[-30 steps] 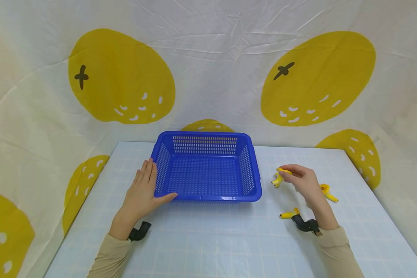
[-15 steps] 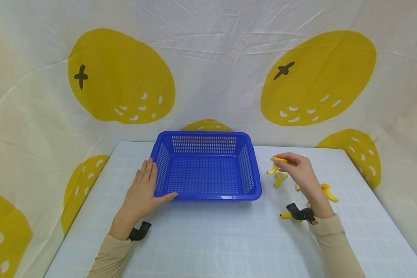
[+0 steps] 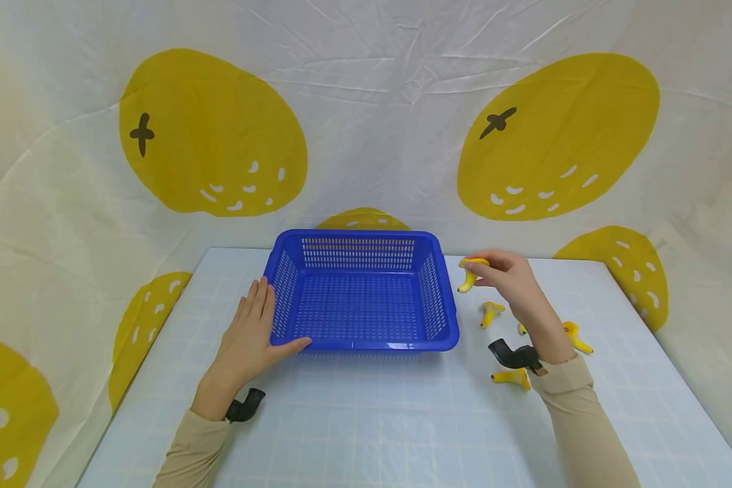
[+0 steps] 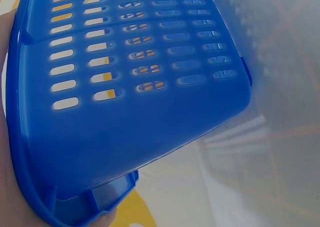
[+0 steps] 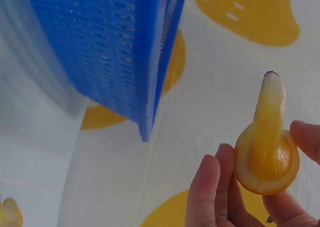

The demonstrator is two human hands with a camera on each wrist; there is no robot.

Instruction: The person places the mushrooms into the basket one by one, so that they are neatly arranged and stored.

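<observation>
My right hand (image 3: 515, 281) pinches a small yellow banana-shaped toy (image 3: 472, 274) with a round, flared orange end, just right of the blue basket. In the right wrist view, fingers and thumb grasp the toy's round end (image 5: 267, 174), and its narrow dark tip points away. Across the table, my left hand (image 3: 250, 332) rests on the front left corner of the plastic basket (image 3: 366, 348), fingers straight along the left rim and thumb along the front. The left wrist view shows the basket's slotted side wall (image 4: 150, 127) close up. Nothing lies inside the basket.
Similar yellow toys lie right of the basket: one toy (image 3: 492, 314) below the right hand, another toy (image 3: 511, 379) nearer the front, and a third toy (image 3: 577, 337) beyond the forearm. A white curtain (image 3: 378, 149) with yellow fruit prints hangs behind the table.
My right hand has carried the banana-shaped toy leftward and away from me, up toward the basket's right side. The left hand and basket have stayed put.
</observation>
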